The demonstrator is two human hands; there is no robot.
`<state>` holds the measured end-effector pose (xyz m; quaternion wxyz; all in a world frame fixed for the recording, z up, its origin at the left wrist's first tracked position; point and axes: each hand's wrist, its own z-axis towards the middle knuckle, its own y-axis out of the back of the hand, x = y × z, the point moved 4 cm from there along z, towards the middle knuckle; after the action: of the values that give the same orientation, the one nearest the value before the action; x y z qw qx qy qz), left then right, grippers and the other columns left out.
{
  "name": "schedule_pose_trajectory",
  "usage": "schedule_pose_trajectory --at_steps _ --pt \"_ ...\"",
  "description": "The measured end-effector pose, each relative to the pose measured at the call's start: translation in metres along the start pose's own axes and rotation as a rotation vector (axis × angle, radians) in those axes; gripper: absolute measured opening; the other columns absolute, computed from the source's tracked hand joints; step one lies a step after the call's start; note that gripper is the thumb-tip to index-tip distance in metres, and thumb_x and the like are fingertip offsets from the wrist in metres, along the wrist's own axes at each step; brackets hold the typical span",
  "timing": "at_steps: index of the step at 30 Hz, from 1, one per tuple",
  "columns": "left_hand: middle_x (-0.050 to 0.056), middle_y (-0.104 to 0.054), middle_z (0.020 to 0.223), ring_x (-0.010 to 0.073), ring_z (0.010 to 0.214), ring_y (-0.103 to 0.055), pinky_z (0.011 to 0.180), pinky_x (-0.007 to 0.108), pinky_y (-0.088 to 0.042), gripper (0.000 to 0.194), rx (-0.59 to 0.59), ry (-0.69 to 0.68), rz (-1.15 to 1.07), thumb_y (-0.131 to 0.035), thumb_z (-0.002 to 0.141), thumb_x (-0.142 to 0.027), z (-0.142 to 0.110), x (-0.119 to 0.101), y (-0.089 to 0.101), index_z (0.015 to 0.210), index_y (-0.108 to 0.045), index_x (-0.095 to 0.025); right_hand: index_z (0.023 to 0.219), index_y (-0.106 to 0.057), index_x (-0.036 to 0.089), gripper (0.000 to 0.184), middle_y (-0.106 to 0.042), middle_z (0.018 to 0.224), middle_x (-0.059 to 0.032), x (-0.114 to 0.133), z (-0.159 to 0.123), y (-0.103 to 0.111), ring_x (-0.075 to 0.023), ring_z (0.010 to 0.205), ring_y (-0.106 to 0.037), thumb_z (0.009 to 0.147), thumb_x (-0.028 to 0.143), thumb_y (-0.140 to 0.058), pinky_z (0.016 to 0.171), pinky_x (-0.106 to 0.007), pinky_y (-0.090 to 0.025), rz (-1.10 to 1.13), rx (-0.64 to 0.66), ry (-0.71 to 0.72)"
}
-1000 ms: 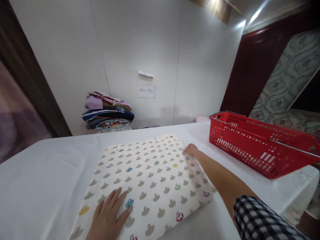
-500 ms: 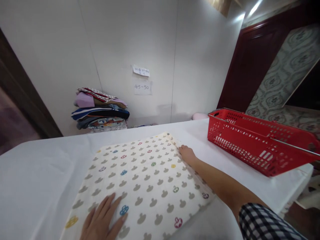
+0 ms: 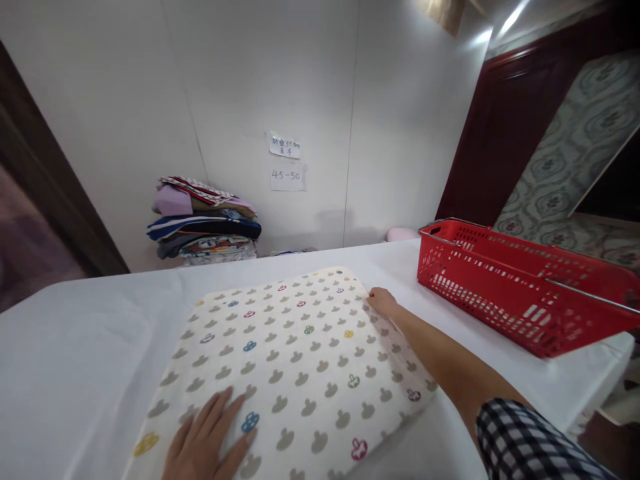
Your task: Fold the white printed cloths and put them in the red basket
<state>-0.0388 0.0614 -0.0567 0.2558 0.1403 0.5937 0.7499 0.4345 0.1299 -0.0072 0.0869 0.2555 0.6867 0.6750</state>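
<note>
A cream cloth [image 3: 290, 353] printed with grey and coloured mushrooms lies spread and folded into a rough rectangle in front of me. Flat on its near left part rests my left hand [image 3: 207, 437], fingers spread. My right hand [image 3: 383, 301] is closed on the cloth's far right edge, pinching it; the fingertips are partly hidden. Along that side the fabric is slightly raised, and its near right corner shows a loose fold.
A white-covered table [image 3: 90, 347] bears the cloth. At the right stands a red perforated basket [image 3: 500, 287] with metal handles. A stack of folded clothes [image 3: 205, 220] is at the back left, against a white wall [image 3: 270, 73] with paper labels [image 3: 289, 177].
My right hand has moved slightly right, drawing the cloth's far right edge outward so that it lies straighter. My left hand stays flat in the same place on the cloth.
</note>
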Motion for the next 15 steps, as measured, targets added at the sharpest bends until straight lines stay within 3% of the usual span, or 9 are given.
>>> schedule_pose_trajectory --at_steps 5,9,15 --pt "0.0 -0.038 0.144 0.0253 0.134 -0.032 0.11 0.05 -0.022 0.053 0.041 0.068 -0.029 -0.043 0.082 -0.047 0.003 0.009 -0.007 0.131 -0.048 -0.029 0.089 -0.068 0.012 0.018 -0.068 0.09 -0.009 0.002 0.015 -0.001 -0.0193 0.086 -0.062 0.08 0.026 -0.06 0.069 -0.026 -0.045 -0.005 0.097 -0.044" --pt "-0.001 -0.039 0.143 0.0252 0.133 -0.032 0.11 0.05 -0.022 0.053 0.03 0.077 -0.039 -0.045 0.081 -0.049 0.002 0.009 -0.009 0.131 -0.048 -0.031 0.101 -0.06 0.012 0.026 -0.062 0.099 -0.0056 0.004 0.021 -0.005 -0.0164 0.086 -0.061 0.087 0.034 -0.056 0.076 -0.034 -0.051 -0.021 0.178 -0.07" --pt "-0.001 -0.04 0.142 0.0252 0.133 -0.033 0.109 0.05 -0.024 0.052 -0.025 0.059 -0.055 -0.044 0.081 -0.05 0.003 0.004 -0.006 0.131 -0.047 -0.034 0.112 -0.056 0.014 0.03 -0.058 0.109 -0.0077 0.002 0.031 -0.011 -0.0182 0.093 -0.059 0.088 0.033 -0.055 0.078 -0.036 -0.051 -0.022 0.207 -0.097"
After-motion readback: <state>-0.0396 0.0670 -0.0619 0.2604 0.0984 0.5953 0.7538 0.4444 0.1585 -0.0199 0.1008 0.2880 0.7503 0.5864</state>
